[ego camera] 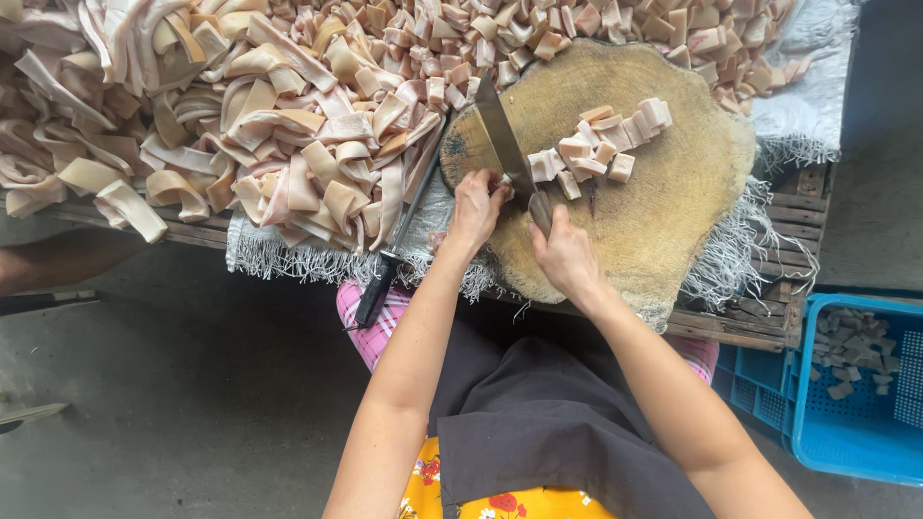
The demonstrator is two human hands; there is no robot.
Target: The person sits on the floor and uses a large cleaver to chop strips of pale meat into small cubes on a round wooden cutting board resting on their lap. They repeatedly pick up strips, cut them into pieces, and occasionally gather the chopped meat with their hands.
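Right hand (567, 252) is wrapped tight round the cleaver (505, 142) handle, blade running up and away from it, edge down on the block (663, 192). Left hand (475, 207) sits just beside the blade's near end, fingers curled down on the wood; it looks to pinch a bit of meat there, but the blade and fingers hide it, so can't say for sure. Hands are close together, nearly touching at the handle.

Right of the blade, just beyond the right hand: a short row of cut cubes (598, 144), pale w/ pink edges, lying on the block. Beyond & left of the left hand: a big heap of long strips (240, 125), and more cubes piled further out. A second knife (389, 245) lies left of the left hand, dark handle hanging off the table edge.

Down by the right elbow, a blue crate (846, 452) w/ a few pieces inside.
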